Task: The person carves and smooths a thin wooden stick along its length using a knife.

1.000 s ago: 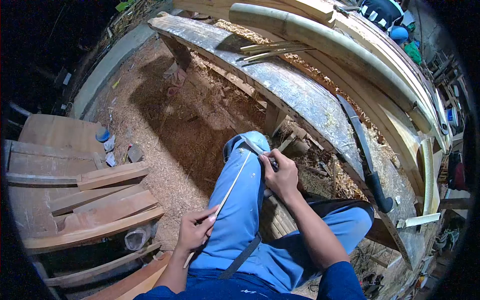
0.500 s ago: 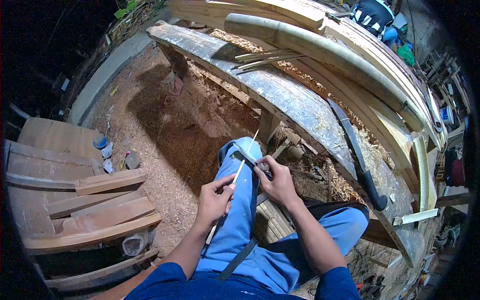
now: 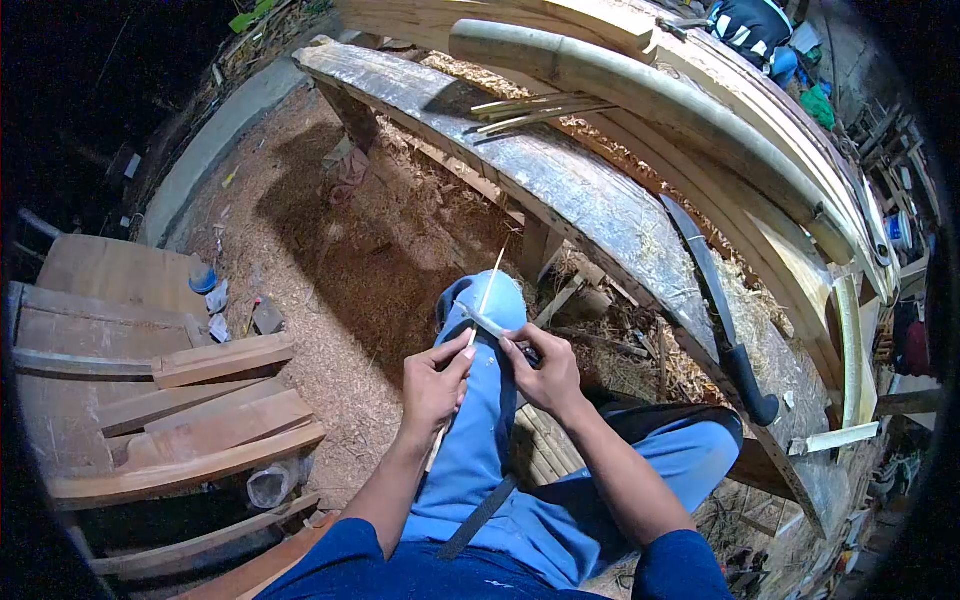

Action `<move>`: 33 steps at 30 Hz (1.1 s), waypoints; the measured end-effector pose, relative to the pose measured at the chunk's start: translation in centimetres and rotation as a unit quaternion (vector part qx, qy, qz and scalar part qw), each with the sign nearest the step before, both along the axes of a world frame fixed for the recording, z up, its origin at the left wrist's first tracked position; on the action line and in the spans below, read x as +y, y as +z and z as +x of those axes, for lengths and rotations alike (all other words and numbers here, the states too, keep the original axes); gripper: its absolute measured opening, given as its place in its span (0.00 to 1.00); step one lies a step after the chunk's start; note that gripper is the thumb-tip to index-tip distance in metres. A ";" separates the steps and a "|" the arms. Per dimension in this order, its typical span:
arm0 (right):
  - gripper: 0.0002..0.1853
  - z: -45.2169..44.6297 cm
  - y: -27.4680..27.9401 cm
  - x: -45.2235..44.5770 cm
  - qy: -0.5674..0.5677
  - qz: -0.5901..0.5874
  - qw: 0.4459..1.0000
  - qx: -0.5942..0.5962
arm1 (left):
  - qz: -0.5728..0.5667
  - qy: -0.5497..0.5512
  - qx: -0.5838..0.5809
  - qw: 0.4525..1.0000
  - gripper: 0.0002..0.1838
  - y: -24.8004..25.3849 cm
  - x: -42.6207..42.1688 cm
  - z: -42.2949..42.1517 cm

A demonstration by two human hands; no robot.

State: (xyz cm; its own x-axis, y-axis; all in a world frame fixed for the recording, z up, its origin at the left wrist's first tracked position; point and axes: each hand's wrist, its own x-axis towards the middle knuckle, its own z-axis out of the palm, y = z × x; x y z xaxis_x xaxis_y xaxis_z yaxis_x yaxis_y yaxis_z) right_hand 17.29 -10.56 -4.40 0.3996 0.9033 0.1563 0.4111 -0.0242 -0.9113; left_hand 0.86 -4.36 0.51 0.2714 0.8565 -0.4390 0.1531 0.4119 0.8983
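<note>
My left hand is closed round a thin pale wooden stick, pinching it between thumb and fingers over my blue-trousered knee. The stick's tip points up and away past the knee, and its lower end shows below my left wrist. My right hand is closed on what looks like a small knife. Its pale blade lies across the stick, just beyond my left fingers; the handle is mostly hidden in my grip. Several similar thin sticks lie on the weathered plank bench ahead.
A machete with a black handle lies at the right on the bench. Behind it rests a long bamboo pole. Cut boards are stacked at the left. Shavings cover the ground.
My left hand has moved slightly up along my leg with the stick, whose tip now leans more upright. The knife blade sits lower and flatter across it, nearer my left fingers.
</note>
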 end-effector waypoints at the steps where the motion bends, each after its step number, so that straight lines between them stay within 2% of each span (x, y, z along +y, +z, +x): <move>1: 0.09 -0.1 0.1 0.0 -0.014 -0.007 1.000 -0.002 | -0.001 -0.001 0.001 1.000 0.16 0.2 -0.3 -0.2; 6: 0.09 0.8 0.2 0.2 -0.029 -0.045 0.998 0.023 | -0.003 -0.037 0.049 0.998 0.17 2.2 -3.1 -3.2; 11: 0.09 0.9 0.3 0.2 -0.032 -0.072 0.997 0.001 | -0.019 -0.040 0.048 0.998 0.16 3.5 -6.1 -7.8; 15: 0.11 0.2 0.5 0.1 -0.037 -0.036 0.999 -0.013 | -0.011 -0.045 0.062 0.997 0.17 3.2 -5.8 -7.2; 18: 0.13 -0.1 1.3 -0.3 -0.018 -0.056 0.998 0.001 | -0.007 -0.031 0.038 0.999 0.16 2.4 -4.0 -3.6; 23: 0.13 -0.7 0.8 -0.5 -0.032 -0.003 0.999 -0.022 | 0.000 -0.029 0.030 0.999 0.17 0.5 -0.8 0.1; 25: 0.13 -0.4 1.5 -0.4 -0.040 -0.067 0.997 -0.016 | -0.012 -0.031 0.021 0.999 0.17 0.6 -0.3 0.4; 26: 0.13 -0.4 1.2 -0.3 -0.041 -0.068 0.997 -0.015 | -0.013 -0.031 0.023 0.999 0.17 0.3 -0.3 0.3; 28: 0.14 -0.4 0.2 0.0 -0.059 0.009 0.997 -0.040 | 0.023 -0.051 0.016 0.998 0.17 -0.1 -0.3 0.0; 30: 0.14 0.4 -0.5 0.5 -0.094 -0.043 0.994 0.043 | 0.016 -0.049 0.023 0.998 0.16 0.6 -1.3 -0.5; 33: 0.13 0.9 -1.2 1.0 -0.085 -0.041 0.995 0.019 | 0.013 -0.056 0.037 0.998 0.16 1.3 -2.8 -2.5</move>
State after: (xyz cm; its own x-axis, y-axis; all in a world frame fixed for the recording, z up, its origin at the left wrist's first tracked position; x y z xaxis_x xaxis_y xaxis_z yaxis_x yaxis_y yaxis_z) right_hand 18.18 -9.57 -5.56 0.5514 0.8316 0.0668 0.3595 -0.1646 -0.9185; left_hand -1.69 -7.18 1.76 0.3340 0.8335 -0.4401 0.2635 0.3658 0.8926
